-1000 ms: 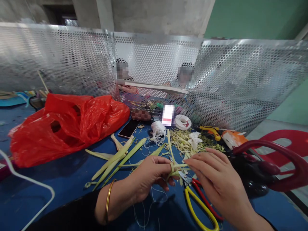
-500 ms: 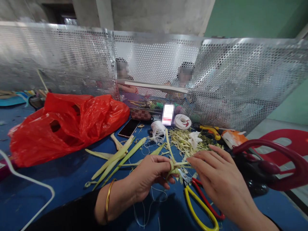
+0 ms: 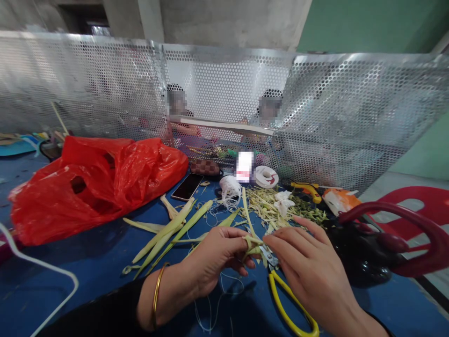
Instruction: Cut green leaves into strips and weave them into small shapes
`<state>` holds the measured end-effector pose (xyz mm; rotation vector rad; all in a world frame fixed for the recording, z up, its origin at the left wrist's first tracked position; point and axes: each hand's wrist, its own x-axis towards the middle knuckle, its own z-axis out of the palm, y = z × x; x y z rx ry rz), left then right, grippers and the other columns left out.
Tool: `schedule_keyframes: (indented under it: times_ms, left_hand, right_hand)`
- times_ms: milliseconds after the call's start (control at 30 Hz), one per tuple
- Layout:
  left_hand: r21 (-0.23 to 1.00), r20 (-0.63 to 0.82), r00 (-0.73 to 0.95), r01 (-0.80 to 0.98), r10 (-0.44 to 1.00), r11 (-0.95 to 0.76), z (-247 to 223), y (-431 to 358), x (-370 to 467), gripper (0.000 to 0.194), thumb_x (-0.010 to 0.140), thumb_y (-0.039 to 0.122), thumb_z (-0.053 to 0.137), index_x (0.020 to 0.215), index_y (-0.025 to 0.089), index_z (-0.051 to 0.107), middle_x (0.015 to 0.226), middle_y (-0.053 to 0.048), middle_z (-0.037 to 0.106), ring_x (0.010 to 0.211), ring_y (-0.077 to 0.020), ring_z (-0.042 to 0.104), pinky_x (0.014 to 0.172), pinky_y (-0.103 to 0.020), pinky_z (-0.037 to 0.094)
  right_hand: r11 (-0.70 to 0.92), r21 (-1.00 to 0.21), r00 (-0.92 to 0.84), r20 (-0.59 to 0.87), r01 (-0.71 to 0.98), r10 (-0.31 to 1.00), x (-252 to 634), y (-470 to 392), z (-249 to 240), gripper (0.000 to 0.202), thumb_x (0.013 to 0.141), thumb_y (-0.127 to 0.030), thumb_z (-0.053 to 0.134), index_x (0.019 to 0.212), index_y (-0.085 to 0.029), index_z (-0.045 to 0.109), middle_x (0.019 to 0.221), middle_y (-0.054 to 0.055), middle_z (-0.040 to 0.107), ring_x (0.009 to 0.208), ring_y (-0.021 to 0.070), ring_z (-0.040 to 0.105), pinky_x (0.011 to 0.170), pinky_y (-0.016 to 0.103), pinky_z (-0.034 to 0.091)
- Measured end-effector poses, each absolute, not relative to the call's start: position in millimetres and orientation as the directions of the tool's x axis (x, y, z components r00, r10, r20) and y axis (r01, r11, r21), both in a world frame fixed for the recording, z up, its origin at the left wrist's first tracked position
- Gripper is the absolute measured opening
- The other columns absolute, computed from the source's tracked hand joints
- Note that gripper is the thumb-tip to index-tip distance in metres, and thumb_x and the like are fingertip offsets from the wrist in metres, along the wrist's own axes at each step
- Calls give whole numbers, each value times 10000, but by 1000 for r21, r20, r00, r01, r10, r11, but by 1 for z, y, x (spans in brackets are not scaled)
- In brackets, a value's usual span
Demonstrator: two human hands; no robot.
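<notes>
A small piece of folded pale green leaf strips [image 3: 253, 244] is pinched between the thumb and fingers of my left hand [image 3: 224, 248], which wears a gold bangle at the wrist. From the right, my right hand [image 3: 308, 257] closes its fingertips on the end of a strip sticking out of that piece; its thumb is hidden. Just below lie scissors [image 3: 293, 306] with a yellow handle in sight, the other handle covered by my right hand. Long leaf strips [image 3: 168, 234] lie left of my hands. Thin white thread [image 3: 231, 294] loops beneath them on the blue table.
Behind my hands are a white thread bundle [image 3: 230, 191], a tape roll [image 3: 266, 177], leaf scraps [image 3: 263, 203] and a phone [image 3: 187, 187]. A red plastic bag [image 3: 105, 187] lies left, a dark kettle [image 3: 365, 252] stands right. Two people sit beyond the perforated metal screen [image 3: 224, 79].
My right hand has moved slightly left, closer to my left hand, and now covers the scissors' red handle. The folded leaf piece has turned a little in my left fingers.
</notes>
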<state>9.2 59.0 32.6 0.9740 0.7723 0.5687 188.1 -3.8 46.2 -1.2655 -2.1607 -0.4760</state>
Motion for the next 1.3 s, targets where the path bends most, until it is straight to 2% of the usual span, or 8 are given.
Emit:
schedule_keyframes:
  times_ms: [133,333,467,667,800,967,1067,1300]
  left_hand:
    - [889,-320,608,-74,727,453,34,58,9,121,660,192,645,740,115,694,703,-38,661,537,-92,579,473,-189,435]
    - [910,-280,616,-74,737,408,31,56,10,119,627,159,611,705,129,695,616,-10,615,527,-103,566,490,-203,444]
    - [916,-285,624,-45,728,398,30,54,12,102,609,161,608,662,123,686,607,-18,615,506,-104,550,481,-210,437]
    - [929,-287,626,-4,725,371,33,49,16,115,588,212,609,638,127,668,565,-4,589,495,-121,547,473,-230,437]
    - [931,-326,631,83,704,357,31,45,19,98,580,231,613,604,144,649,488,22,559,429,-95,496,442,-208,399]
    - [939,-336,636,170,695,299,21,44,21,74,565,174,557,560,158,628,461,38,548,418,-86,484,429,-192,373]
    - [949,-315,643,217,698,228,17,45,19,95,597,180,543,574,159,633,454,41,535,410,-81,473,426,-192,354]
    - [967,-229,698,241,679,78,13,43,16,187,705,267,583,549,164,598,482,31,529,435,-75,448,441,-195,323]
  right_hand:
    - [479,17,-368,664,878,651,188,-4,46,323,826,-30,443,925,-206,694,790,23,707,742,192,649,1001,425,304]
    - [514,-63,-337,686,856,645,180,-4,40,282,864,-48,466,955,-219,671,791,10,708,732,169,648,984,396,329]
    - [522,-93,-321,694,848,644,176,-6,39,214,877,-63,482,865,-220,627,747,-10,704,671,142,635,963,359,334]
    - [542,-98,-319,715,835,622,174,-6,36,173,921,-135,495,914,-209,652,789,11,694,725,165,626,948,392,330]
    - [565,-249,-273,681,786,680,172,-7,33,93,902,-196,579,942,-210,663,778,14,642,722,172,578,765,353,374]
    - [555,-469,-290,524,687,801,170,-9,35,134,903,-149,569,789,-206,610,712,-19,592,671,135,546,646,291,371]
    - [503,-507,-272,462,700,844,169,-10,35,178,898,-157,555,725,-202,562,656,-29,558,613,127,524,607,281,380]
    - [463,-528,-140,539,712,830,167,-18,31,114,913,-203,497,804,-224,521,619,-28,594,561,128,589,518,234,440]
